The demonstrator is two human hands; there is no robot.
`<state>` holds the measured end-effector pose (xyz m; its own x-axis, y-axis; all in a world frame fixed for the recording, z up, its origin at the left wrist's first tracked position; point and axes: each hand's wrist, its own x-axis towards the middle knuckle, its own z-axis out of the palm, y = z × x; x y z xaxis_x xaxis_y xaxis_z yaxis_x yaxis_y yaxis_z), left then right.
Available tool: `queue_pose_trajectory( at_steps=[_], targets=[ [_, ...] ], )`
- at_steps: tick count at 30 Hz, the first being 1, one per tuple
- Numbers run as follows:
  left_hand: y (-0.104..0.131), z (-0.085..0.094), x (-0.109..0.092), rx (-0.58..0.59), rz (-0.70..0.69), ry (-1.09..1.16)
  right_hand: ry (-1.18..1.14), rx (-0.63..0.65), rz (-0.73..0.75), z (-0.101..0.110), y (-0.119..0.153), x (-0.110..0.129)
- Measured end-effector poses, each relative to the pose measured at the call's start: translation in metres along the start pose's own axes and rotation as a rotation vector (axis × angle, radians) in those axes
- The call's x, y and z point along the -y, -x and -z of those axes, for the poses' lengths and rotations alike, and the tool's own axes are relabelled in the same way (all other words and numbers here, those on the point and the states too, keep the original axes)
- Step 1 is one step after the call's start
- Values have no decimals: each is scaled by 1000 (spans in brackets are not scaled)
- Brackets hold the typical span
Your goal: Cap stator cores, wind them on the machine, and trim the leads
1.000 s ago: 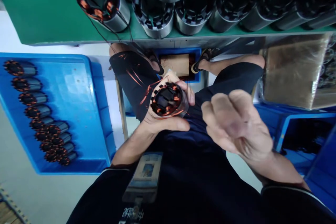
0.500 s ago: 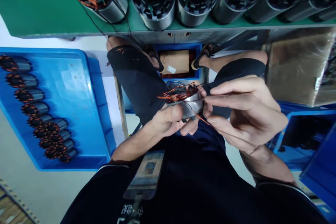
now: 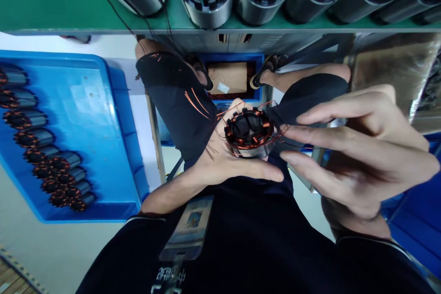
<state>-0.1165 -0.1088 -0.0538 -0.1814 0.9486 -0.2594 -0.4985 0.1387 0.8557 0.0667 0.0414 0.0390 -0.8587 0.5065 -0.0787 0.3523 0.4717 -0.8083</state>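
Note:
A round metal stator (image 3: 250, 134) with copper windings and a black slotted rim is held over my lap, its wound end facing up. My left hand (image 3: 229, 165) wraps round it from the left and below, thumb stretched along its near side. Loose copper wires (image 3: 197, 104) stick out to its left, and thin ones trail from its right side. My right hand (image 3: 358, 142) is just right of the stator, fingers apart, the fingertips near the thin wires. Whether a wire touches those fingertips is too small to tell.
Several metal stators (image 3: 210, 14) stand along the edge of the green bench (image 3: 51, 4). On the left, a blue tray (image 3: 103, 101) holds several wound stators (image 3: 32, 138). Between my feet lies a blue bin (image 3: 257, 57) with cardboard. A plastic-covered box (image 3: 382, 69) is at the right.
The stator has been turned so its wound end faces up more. My left thumb has stretched out along it. My right hand has moved right and its fingers have spread.

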Motion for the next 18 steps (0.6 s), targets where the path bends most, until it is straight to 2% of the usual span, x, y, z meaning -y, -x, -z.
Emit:
queue_pose_trajectory(
  at_steps=[4,5,7,9,11,13,16,18],
  targets=[
    [-1,-3,-8,-77,-118,-129,26,-16,-25,-30,-1,3],
    [-1,-3,-9,-97,-139,-132,40,-78,-15,-39,0,1],
    [0,-2,-9,-119,-165,-143,37,-289,64,-53,2,-4],
    [0,2,-8,-81,-183,-181,-11,-507,186,-62,3,-11],
    [0,6,-3,-21,-233,-227,-21,-593,270,-66,1,-18],
    [0,8,3,-18,-282,-283,63,-568,314,-62,-2,-23],
    [2,6,12,-186,-361,-319,150,-469,371,-51,-4,-27],
    [4,3,13,-265,-412,-339,53,-386,370,-44,-4,-27]
  ],
)
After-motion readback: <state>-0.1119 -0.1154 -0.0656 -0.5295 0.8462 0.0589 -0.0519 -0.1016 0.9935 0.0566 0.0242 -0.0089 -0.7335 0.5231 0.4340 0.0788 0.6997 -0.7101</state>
